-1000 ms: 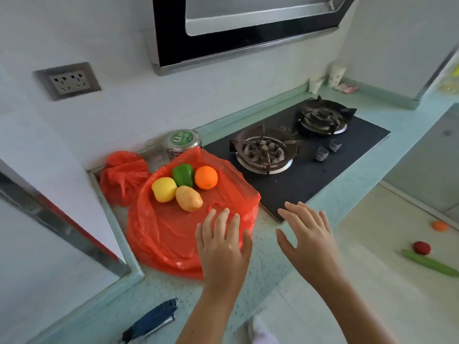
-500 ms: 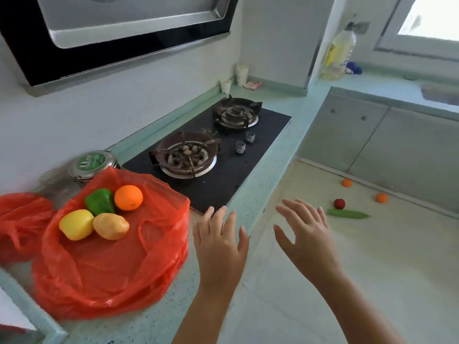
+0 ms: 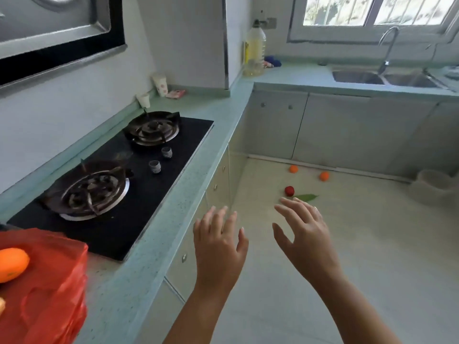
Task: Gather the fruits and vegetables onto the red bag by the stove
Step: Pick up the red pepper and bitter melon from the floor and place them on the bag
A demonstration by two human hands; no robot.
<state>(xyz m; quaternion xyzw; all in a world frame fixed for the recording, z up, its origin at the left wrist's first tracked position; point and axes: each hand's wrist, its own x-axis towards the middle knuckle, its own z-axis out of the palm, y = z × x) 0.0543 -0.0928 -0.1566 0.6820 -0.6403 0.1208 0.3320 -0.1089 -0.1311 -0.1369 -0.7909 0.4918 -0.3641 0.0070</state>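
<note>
Left hand (image 3: 218, 247): spread, empty.
Right hand (image 3: 306, 234): spread, empty.
Red bag (image 3: 49, 281): on worktop (image 3: 139, 274), bearing an orange (image 3: 11, 264).
Floor (image 3: 372, 244): scattered produce.

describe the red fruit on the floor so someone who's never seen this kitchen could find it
Start at the sink under the window, then drop to the pale floor before its cabinets. Four pieces of produce lie there; the red fruit is nearest the camera, touching the left tip of a green vegetable. It is the only red one; the two farther round fruits are orange.
</note>
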